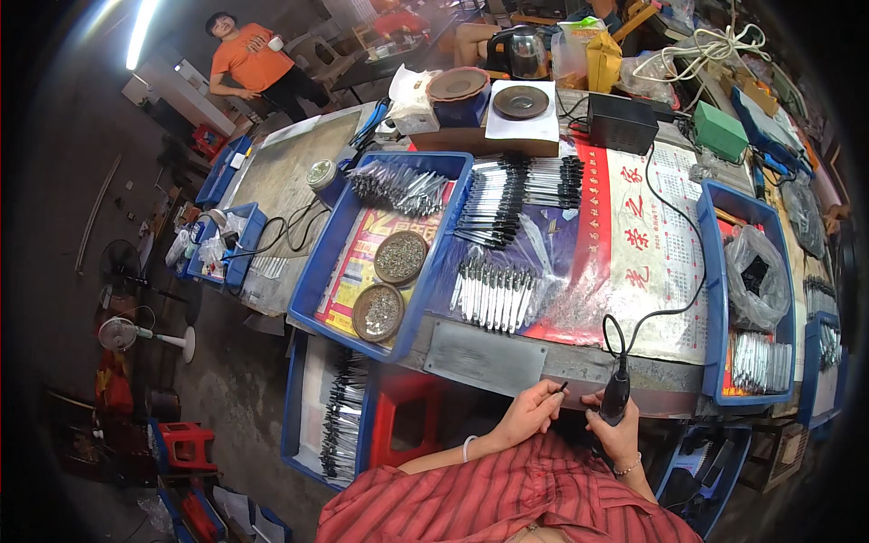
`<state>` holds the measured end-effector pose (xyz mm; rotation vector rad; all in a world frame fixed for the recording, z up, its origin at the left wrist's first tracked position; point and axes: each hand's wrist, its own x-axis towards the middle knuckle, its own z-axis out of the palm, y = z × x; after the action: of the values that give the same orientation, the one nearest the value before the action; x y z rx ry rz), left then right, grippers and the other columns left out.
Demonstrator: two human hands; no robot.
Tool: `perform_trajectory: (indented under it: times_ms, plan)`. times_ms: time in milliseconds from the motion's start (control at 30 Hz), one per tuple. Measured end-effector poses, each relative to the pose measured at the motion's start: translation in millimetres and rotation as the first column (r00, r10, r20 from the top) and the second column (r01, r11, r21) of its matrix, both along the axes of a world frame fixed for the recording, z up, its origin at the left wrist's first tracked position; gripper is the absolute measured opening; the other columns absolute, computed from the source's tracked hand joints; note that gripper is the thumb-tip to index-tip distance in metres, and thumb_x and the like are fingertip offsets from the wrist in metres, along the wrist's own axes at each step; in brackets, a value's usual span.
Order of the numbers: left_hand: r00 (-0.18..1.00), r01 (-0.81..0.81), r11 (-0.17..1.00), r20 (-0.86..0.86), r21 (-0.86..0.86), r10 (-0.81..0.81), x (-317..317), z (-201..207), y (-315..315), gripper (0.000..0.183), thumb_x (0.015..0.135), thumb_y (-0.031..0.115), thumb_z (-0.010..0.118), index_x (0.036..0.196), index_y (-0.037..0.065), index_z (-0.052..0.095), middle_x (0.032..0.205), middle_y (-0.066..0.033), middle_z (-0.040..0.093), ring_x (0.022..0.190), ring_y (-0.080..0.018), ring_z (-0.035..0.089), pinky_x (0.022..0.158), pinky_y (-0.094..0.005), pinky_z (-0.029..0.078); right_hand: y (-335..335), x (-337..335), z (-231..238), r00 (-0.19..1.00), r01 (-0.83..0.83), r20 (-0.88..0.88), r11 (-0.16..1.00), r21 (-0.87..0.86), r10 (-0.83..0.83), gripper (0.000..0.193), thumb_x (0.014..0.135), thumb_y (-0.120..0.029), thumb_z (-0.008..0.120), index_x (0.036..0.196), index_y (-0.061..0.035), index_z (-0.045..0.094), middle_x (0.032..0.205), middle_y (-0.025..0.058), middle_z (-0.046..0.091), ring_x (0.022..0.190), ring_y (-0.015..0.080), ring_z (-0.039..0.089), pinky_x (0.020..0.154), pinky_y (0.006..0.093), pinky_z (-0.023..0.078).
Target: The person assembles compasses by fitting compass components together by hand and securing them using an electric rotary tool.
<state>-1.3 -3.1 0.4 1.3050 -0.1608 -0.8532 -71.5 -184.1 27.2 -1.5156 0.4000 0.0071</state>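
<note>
At the table's front edge, my right hand (pixel 617 436) wraps round a black corded handheld power tool (pixel 616 395), which looks like an electric screwdriver and stands upright with its cable end on top. Its lower end is hidden by my hand. Just to the left, my left hand (pixel 532 409) pinches a thin dark piece (pixel 564 387); only its end shows, so I cannot tell its kind. Beyond my hands, a row of white-barrelled pens (pixel 493 297) lies on the table, with darker bundles of pens (pixel 493 201) behind it.
A blue tray (pixel 308 290) at left holds pens and two round dishes of small metal parts (pixel 401 257). Another blue tray (pixel 713 299) stands right, with a plastic bag (pixel 759 276). The tool's cable (pixel 701 244) crosses a red-and-white sheet (pixel 634 226). A person in orange (pixel 253 63) stands far left.
</note>
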Motion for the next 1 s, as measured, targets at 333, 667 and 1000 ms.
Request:
perform_trajectory:
  times_ms: [333, 667, 1000]
  plan:
    - [0.972, -0.034, 0.990, -0.237, -0.140, 0.000, 5.9, 16.4, 5.1, 0.020, 0.097, 0.018, 0.044, 0.110, 0.004, 0.051, 0.073, -0.0003, 0.053, 0.051, -0.0029, 0.046, 0.046, -0.0147, 0.036, -12.4, 2.9, 27.0, 0.937, 0.234, 0.202, 0.941, 0.244, -0.286, 0.036, 0.076, -0.002, 0.059, 0.108, 0.0011, 0.045, 0.082, 0.0159, 0.063, 0.056, 0.0160, 0.056, 0.054, 0.0253, 0.046]
    - [0.928, -0.132, 0.943, -0.372, -0.304, 0.010, 27.6, 27.7, 8.2, 0.015, 0.095, 0.015, 0.049, 0.106, 0.006, 0.051, 0.078, -0.0068, 0.061, 0.053, -0.0064, 0.050, 0.047, -0.0161, 0.038, -29.2, 75.7, 74.5, 0.452, 0.417, 0.733, 0.846, 0.331, -0.509, 0.043, 0.081, -0.017, 0.055, 0.118, 0.0017, 0.041, 0.075, 0.0104, 0.051, 0.061, 0.0174, 0.050, 0.058, 0.0341, 0.047]
    - [0.907, -0.205, 0.938, -0.415, -0.280, 0.074, 41.3, 24.5, 6.3, 0.015, 0.093, 0.017, 0.052, 0.101, 0.004, 0.052, 0.074, -0.0065, 0.060, 0.052, -0.0077, 0.050, 0.046, -0.0163, 0.039, -30.1, 125.9, 44.0, 0.405, 0.473, 0.827, 0.863, 0.175, -0.390, 0.040, 0.076, -0.002, 0.053, 0.115, 0.0028, 0.041, 0.071, 0.0133, 0.056, 0.058, 0.0190, 0.056, 0.058, 0.0323, 0.051]
